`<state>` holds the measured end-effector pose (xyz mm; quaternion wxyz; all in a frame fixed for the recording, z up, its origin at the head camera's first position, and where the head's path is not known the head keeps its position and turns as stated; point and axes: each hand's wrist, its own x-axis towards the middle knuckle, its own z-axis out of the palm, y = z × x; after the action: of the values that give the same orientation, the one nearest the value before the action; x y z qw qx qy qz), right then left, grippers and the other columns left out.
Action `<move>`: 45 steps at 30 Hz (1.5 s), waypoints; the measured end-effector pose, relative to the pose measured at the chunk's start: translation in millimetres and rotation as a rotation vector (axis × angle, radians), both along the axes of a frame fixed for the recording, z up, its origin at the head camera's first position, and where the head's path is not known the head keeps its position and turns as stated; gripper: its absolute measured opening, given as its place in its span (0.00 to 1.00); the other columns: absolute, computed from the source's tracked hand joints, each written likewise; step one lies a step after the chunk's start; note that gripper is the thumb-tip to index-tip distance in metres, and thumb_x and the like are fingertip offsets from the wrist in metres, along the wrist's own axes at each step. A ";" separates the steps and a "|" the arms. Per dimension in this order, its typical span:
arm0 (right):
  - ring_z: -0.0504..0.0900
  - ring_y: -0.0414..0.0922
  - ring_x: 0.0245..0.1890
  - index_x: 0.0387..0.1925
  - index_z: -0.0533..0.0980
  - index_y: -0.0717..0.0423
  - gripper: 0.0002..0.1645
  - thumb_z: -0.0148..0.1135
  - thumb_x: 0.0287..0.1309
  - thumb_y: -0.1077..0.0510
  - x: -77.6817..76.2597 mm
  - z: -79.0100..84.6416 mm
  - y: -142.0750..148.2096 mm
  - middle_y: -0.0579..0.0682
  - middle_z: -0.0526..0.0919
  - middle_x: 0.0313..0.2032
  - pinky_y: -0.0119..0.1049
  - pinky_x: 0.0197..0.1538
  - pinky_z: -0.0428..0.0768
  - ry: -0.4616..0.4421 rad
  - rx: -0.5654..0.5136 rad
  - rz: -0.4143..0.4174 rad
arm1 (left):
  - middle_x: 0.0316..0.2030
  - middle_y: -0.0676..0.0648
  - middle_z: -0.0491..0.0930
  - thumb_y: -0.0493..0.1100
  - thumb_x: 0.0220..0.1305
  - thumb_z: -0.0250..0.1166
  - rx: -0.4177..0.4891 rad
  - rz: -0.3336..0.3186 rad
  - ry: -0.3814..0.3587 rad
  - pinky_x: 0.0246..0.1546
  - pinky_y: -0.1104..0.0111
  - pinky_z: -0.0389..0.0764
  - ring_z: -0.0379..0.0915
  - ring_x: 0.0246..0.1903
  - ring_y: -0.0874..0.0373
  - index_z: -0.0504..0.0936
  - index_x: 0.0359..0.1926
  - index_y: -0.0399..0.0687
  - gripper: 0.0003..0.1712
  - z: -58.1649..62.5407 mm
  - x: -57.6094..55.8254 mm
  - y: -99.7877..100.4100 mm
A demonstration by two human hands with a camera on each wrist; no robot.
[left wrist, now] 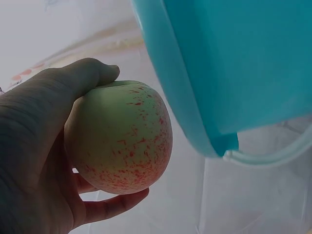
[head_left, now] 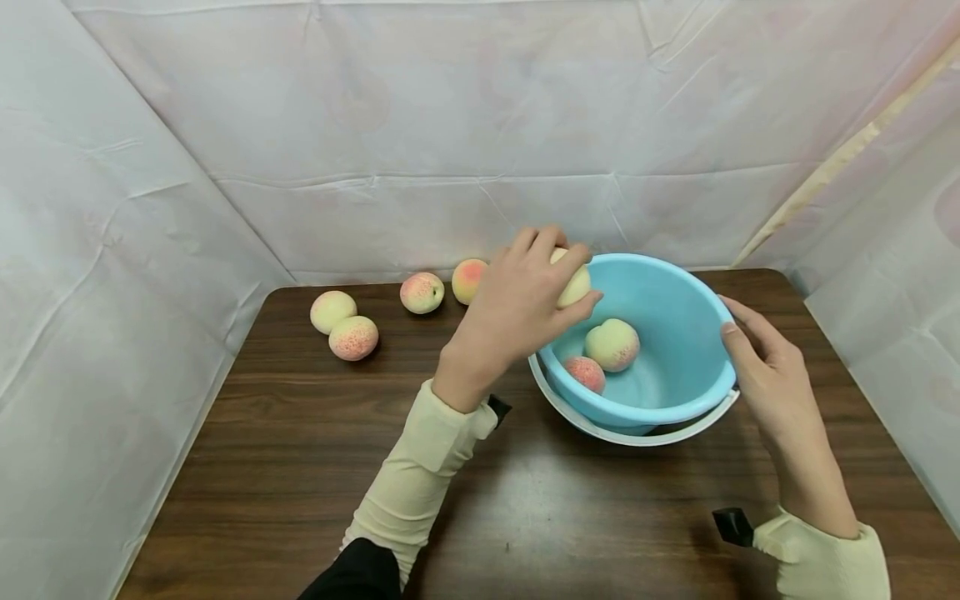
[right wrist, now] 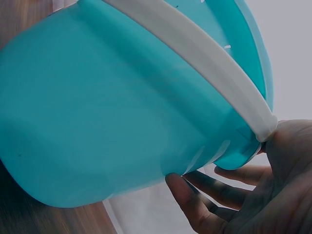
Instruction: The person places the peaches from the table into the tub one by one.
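My left hand [head_left: 517, 292] grips a pale yellow peach [left wrist: 119, 139] with red speckles, thumb on one side and fingers on the other. It is at the left rim of a light blue bucket [head_left: 675, 333], and a gap shows between peach and rim in the left wrist view. My right hand [head_left: 776, 375] holds the bucket's right rim, fingers against the outer wall and thumb at the rim. Inside the bucket lie a yellowish peach [head_left: 612, 345] and a smaller-looking reddish peach [head_left: 585, 374]. The bucket's white handle [right wrist: 195, 44] hangs down around its near side.
Towards the back left of the brown wooden table [head_left: 300, 467] lie a pale peach [head_left: 332, 312], a speckled peach [head_left: 354, 338], a red-topped peach [head_left: 422, 293] and an orange-blushed peach [head_left: 468, 280], partly behind my left hand. White sheeting [head_left: 450, 108] stands behind and at both sides.
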<state>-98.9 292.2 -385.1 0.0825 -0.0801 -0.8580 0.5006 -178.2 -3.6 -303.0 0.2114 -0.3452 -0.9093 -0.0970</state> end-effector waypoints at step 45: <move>0.85 0.30 0.34 0.77 0.68 0.38 0.29 0.49 0.79 0.43 -0.9 -0.4 1.4 0.27 0.81 0.43 0.28 0.31 0.84 -0.016 -0.021 0.002 | 0.48 0.52 0.72 0.61 0.74 0.62 -0.204 -0.100 -0.540 0.40 0.72 0.75 0.67 0.46 0.59 0.75 0.57 0.56 0.21 -32.8 -0.2 67.1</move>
<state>-99.8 293.6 -385.4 0.0743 -0.0842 -0.8533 0.5091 -178.4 63.5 -335.9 -0.0792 -0.3708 -0.9195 -0.1036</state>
